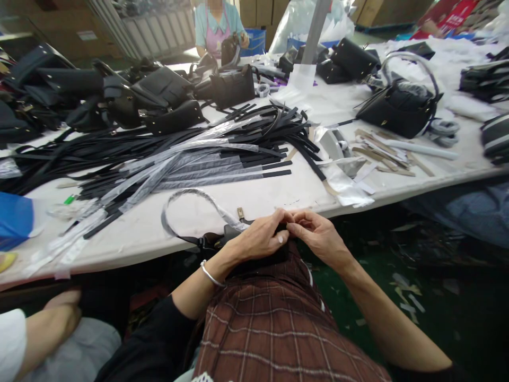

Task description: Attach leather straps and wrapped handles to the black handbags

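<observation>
A black handbag (pixel 260 261) rests on my lap against the table edge, mostly hidden by my hands. Its handle (pixel 204 195), wrapped in clear film, arches onto the tabletop at the left. A small gold-coloured metal piece (pixel 240 213) sticks up behind my left wrist. My left hand (pixel 267 232) lies over the bag with fingers curled, gripping it near its right end. My right hand (pixel 319 236) meets it there, thumb and fingertips pinched together. Whatever is between those right fingertips is too small and covered to make out.
Black straps (pixel 274 172), many in plastic film, spread across the white table (pixel 238 199). Black bags (pixel 163 90) are heaped at the back left; another handbag (pixel 401 109) stands at the right near scraps (pixel 384 154). A co-worker (pixel 218 26) sits opposite; another person's arm (pixel 51 329) is at lower left.
</observation>
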`<state>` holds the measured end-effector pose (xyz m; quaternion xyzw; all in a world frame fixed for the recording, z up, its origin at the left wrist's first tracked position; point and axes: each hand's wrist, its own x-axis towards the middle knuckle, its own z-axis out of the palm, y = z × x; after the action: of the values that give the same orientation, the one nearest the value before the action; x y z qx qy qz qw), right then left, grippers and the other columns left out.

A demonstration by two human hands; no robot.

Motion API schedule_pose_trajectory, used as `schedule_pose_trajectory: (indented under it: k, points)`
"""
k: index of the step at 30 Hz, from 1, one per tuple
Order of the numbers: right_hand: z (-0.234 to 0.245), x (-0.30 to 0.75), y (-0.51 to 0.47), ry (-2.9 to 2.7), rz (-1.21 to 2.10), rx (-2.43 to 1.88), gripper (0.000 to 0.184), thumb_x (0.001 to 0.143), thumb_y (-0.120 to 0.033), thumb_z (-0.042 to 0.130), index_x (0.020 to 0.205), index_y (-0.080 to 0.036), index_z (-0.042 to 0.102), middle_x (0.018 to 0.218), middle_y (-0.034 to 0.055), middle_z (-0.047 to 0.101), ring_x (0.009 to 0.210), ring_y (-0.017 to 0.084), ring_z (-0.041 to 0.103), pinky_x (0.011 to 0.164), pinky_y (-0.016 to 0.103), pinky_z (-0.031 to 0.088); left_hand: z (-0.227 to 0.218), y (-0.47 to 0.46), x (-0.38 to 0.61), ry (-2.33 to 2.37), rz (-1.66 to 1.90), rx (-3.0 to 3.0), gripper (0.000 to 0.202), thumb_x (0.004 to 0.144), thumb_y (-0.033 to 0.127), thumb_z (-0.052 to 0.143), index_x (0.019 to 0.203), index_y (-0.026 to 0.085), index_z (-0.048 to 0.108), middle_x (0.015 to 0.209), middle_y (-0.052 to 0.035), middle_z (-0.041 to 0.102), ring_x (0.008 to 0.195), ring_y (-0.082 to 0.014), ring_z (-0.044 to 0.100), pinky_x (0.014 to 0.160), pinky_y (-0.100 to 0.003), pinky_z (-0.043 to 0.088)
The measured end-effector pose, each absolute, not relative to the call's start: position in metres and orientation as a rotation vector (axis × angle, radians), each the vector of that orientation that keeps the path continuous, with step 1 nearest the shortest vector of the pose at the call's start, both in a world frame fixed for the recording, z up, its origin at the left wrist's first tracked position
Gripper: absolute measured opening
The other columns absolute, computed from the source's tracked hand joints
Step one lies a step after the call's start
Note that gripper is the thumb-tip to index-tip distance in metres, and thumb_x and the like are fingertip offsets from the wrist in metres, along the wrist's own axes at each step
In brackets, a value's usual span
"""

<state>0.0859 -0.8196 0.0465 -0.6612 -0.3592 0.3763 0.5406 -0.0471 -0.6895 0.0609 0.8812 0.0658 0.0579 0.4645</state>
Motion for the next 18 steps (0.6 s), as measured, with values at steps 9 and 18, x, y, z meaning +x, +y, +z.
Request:
schedule_pose_trajectory:
  k: [9,18]
  points:
    - [0.056,0.073,-0.82,-0.962,0.715,-1.691,0.019,0.083,-0.036,0.064,0.075,-0.02,0.059,0.13,0.0111,0.058,0.117,0.026,0.058,0.092,0.039,0.051,0.04,-0.694,-0.047,0.269,0.368,2.21,0.021,0.082,0.023,0.058,0.103,0.021,0.055,0.093,-0.0019,0.068,0.079,-0.0156,0.064,0.073,-0.026,0.047]
    - [0.071,0.095,-0.84,-0.899,0.667,-1.779,0.029,0.083,-0.046,0.064,0.074,-0.019,0.057,0.128,0.0117,0.061,0.112,0.026,0.062,0.093,0.041,0.052,0.041,-0.666,-0.062,0.242,0.334,2.245,0.014,0.082,0.03,0.064,0.09,0.019,0.066,0.075,0.0019,0.066,0.066,-0.0102,0.057,0.063,-0.02,0.04]
